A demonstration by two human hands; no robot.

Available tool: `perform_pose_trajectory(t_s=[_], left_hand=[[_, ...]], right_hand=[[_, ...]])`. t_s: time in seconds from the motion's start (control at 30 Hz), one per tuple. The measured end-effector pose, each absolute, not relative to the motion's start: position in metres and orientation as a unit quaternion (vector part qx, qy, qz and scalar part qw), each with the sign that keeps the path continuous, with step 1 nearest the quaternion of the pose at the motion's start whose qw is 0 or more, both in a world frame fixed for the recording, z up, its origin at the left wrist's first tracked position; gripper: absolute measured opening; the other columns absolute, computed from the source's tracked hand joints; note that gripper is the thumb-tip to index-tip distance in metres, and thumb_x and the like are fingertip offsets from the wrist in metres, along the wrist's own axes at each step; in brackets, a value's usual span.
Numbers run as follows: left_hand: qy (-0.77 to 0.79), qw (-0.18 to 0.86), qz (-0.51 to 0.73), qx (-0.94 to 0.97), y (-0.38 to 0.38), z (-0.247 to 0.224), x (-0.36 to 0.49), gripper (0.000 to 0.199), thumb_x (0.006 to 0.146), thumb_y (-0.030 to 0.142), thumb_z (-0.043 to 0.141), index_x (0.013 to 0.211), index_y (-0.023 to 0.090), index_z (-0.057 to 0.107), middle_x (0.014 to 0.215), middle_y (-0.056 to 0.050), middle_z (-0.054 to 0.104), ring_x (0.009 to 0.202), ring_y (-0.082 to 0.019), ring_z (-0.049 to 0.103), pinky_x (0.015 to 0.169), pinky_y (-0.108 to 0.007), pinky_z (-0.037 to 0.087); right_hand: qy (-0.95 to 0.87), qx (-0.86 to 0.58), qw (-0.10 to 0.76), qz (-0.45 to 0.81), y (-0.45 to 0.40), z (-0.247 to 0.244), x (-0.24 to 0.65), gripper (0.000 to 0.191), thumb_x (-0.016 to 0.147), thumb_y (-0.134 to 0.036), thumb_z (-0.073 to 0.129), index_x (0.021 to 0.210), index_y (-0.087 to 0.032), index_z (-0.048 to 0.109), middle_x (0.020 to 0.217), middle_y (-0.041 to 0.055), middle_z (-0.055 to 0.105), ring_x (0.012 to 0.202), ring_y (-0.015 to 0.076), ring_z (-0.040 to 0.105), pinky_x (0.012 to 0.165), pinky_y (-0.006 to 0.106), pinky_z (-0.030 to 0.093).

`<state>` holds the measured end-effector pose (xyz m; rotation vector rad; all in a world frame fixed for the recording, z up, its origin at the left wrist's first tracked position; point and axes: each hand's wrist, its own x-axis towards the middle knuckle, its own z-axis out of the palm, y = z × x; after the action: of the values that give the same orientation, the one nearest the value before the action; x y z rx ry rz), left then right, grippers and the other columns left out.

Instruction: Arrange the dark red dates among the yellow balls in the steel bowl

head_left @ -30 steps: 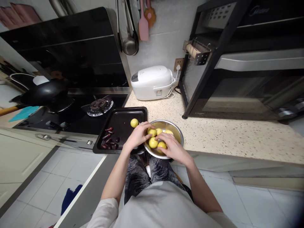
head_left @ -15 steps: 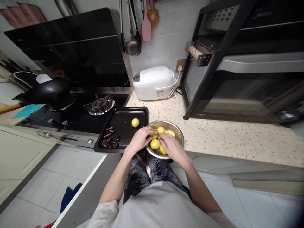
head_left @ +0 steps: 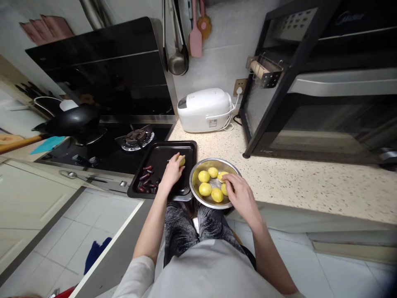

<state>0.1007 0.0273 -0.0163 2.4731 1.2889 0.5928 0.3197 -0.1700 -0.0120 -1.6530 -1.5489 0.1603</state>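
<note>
My left hand (head_left: 172, 173) reaches over the black baking tray (head_left: 159, 161), its fingers curled around a yellow ball (head_left: 182, 160) that is partly hidden by them. Several dark red, date-like pieces (head_left: 144, 177) lie in the left part of the tray. Inside the steel bowl (head_left: 195, 198) are several smooth yellow balls (head_left: 205, 189), set in a rough ring. My right hand (head_left: 238, 190) is over the bowl's right side with bent fingers closed on a yellow ball (head_left: 222, 176) near the far rim. The underside of that grip is hidden.
Behind the bowl stands a white rice cooker (head_left: 204, 109) with its cord. A dark rack with an oven (head_left: 310, 124) bounds the right side. To the left are a gas burner (head_left: 136, 138) and a black wok (head_left: 72, 120). An open drawer (head_left: 124, 240) juts out below.
My left hand has moved left from the bowl to the yellow ball on the tray. My right hand has shifted to the bowl's right side, uncovering more balls. The view has turned slightly.
</note>
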Motion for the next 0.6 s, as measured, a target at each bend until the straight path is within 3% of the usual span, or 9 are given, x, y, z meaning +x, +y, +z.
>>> perform_pose_trajectory(t_s=[0.2, 0.33, 0.47, 0.6], left_hand=[[0.45, 0.125, 0.233, 0.853, 0.029, -0.024, 0.104, 0.039, 0.088, -0.001, 0.056, 0.12, 0.02, 0.066, 0.129, -0.015, 0.058, 0.12, -0.033, 0.062, 0.112, -0.06, 0.047], [0.449, 0.135, 0.258, 0.845, 0.028, -0.024, 0.102, 0.045, 0.085, -0.002, 0.058, 0.125, 0.019, 0.061, 0.123, -0.013, 0.056, 0.118, -0.031, 0.06, 0.111, -0.06, 0.047], [0.388, 0.192, 0.363, 0.825, 0.012, -0.009, 0.106, 0.059, 0.083, 0.008, 0.068, 0.138, 0.024, 0.055, 0.124, -0.009, 0.048, 0.118, -0.025, 0.057, 0.1, -0.043, 0.058], [0.302, 0.26, 0.4, 0.826, -0.021, 0.013, 0.126, 0.05, 0.082, 0.014, 0.073, 0.129, 0.025, 0.061, 0.122, -0.007, 0.047, 0.118, -0.022, 0.056, 0.09, -0.031, 0.06]], right_hand=[[-0.626, -0.656, 0.419, 0.042, -0.173, -0.018, 0.321, 0.023, 0.098, -0.013, 0.042, 0.099, -0.023, 0.063, 0.103, 0.0073, 0.074, 0.102, 0.027, 0.067, 0.093, 0.044, 0.048], [-0.625, -0.654, 0.425, 0.035, -0.176, -0.019, 0.322, 0.024, 0.098, -0.013, 0.042, 0.099, -0.023, 0.064, 0.104, 0.0073, 0.074, 0.101, 0.0266, 0.067, 0.092, 0.043, 0.047], [-0.62, -0.656, 0.43, 0.026, -0.177, -0.02, 0.322, 0.023, 0.098, -0.013, 0.043, 0.098, -0.023, 0.064, 0.103, 0.007, 0.074, 0.101, 0.0265, 0.066, 0.092, 0.043, 0.046], [-0.623, -0.657, 0.423, 0.022, -0.176, -0.02, 0.321, 0.023, 0.097, -0.012, 0.044, 0.098, -0.024, 0.063, 0.102, 0.0062, 0.074, 0.099, 0.0261, 0.066, 0.091, 0.042, 0.046]])
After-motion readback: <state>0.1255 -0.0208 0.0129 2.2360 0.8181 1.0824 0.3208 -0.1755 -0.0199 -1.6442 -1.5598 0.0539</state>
